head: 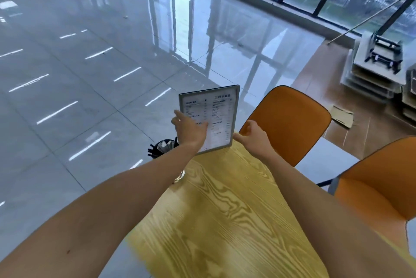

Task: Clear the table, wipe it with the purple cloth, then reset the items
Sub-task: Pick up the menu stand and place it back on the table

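A framed menu card (219, 109) stands upright at the far end of the yellow wood-grain table (216, 214). My left hand (188, 129) lies against the menu's left face, fingers spread over its lower half. My right hand (249, 135) touches the menu's lower right edge with curled fingers. A dark holder with black utensils (161, 146) stands at the table's far left corner, partly hidden behind my left forearm. A glass object (180, 176) peeks out under that forearm. No purple cloth is in view.
Two orange chairs stand on the table's right side, one at the far end (290, 120) and one nearer (378, 187). Glossy grey floor tiles (90, 75) spread to the left and ahead. Stacked trays (371, 70) and cardboard (342, 115) lie at the right.
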The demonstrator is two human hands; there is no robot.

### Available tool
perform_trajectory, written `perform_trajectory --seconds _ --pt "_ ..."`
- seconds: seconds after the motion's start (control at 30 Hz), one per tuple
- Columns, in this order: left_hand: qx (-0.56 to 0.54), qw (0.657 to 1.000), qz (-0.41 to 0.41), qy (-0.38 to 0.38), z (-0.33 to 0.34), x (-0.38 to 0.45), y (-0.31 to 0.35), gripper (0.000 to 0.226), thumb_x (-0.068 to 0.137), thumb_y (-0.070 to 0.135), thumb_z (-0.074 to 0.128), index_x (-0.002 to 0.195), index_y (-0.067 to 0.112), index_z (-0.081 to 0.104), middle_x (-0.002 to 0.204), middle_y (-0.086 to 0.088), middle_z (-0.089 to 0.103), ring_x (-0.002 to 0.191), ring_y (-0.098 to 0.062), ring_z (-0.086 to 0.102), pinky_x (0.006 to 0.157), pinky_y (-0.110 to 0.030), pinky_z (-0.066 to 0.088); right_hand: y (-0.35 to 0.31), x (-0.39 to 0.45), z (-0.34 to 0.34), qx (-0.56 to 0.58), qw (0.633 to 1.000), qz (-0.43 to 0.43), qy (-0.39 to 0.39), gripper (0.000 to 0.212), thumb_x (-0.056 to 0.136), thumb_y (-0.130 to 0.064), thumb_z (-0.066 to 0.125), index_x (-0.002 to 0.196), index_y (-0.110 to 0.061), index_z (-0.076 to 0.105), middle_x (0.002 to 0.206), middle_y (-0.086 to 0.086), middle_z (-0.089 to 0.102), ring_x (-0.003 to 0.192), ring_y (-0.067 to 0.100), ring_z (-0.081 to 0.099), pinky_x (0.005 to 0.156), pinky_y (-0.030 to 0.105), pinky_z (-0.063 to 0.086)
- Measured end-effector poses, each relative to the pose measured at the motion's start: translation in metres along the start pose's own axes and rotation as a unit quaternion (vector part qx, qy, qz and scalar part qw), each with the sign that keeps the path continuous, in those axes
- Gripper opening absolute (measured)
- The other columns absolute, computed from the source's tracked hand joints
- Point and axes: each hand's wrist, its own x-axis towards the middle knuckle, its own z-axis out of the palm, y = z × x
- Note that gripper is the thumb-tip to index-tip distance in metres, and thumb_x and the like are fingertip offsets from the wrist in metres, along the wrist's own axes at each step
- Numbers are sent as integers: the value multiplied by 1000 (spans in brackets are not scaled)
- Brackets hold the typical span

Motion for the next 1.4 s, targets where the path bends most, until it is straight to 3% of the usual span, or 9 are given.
perform_trajectory --seconds 0.13,0.3,0.4,0.6,0.77,0.97,1.07,1.2,1.4 --pt "44 998 -29 21 4 36 -2 103 77 39 81 152 13 15 145 -18 35 128 -37 48 94 -53 54 -5 44 8 68 997 28 3 92 89 -38 77 159 -13 23 158 14 41 140 32 45 108 47 46" --pt "15 998 -53 -21 1 68 -14 51 79 33 80 116 15 51 114 -8 63 90 -24 67 70 -40 61 3 88 24 150 986 72 -8 97 87 -33 79 160 -14 18 163 12 32 146 32 38 112 49 41" --pt "13 999 -42 -29 -1 75 -21 36 84 23 78 112 14 58 103 1 65 84 -19 65 57 -26 49 8 105 35 181 980 83 -17 95 88 -27 78 161 -15 18 166 9 29 149 32 33 114 51 38" --pt "50 997 -41 -44 5 88 -34 28 82 19 78 107 15 66 112 -4 72 89 -22 65 80 -36 57 18 119 54 249 966 68 -25 61 91 -12 74 146 -13 46 137 1 61 123 25 61 92 40 56" --pt "126 991 20 -46 9 93 -38 35 84 27 78 113 11 65 114 -5 72 95 -25 68 70 -31 50 25 122 56 203 978 33 24 26 95 -15 70 117 -13 57 113 -2 66 108 22 65 81 34 58" --pt "170 980 64 -85 18 85 -32 30 90 27 73 112 8 64 114 -8 71 100 -28 68 67 -27 47 61 90 47 207 977 24 44 28 95 -18 69 122 -14 61 117 -5 68 96 5 64 66 12 50" --pt "173 975 85 -111 28 71 -29 30 89 26 73 112 9 63 116 -7 71 102 -28 68 70 -28 47 78 64 40 226 971 34 76 30 96 -20 69 124 -16 62 115 -9 67 93 -2 62 70 13 49" --pt "178 965 127 -148 46 42 -18 30 88 27 74 110 10 62 113 -8 71 102 -30 68 78 -37 54 107 25 25 237 963 48 123 32 95 -22 70 125 -17 62 120 -7 69 104 9 65 82 27 54" --pt "161 945 181 -218 78 -24 -7 26 87 24 74 110 13 71 112 -4 74 101 -25 69 82 -40 57 150 -59 -6 233 947 80 207 24 94 -25 71 116 -19 62 110 -8 69 94 2 64 75 21 52"
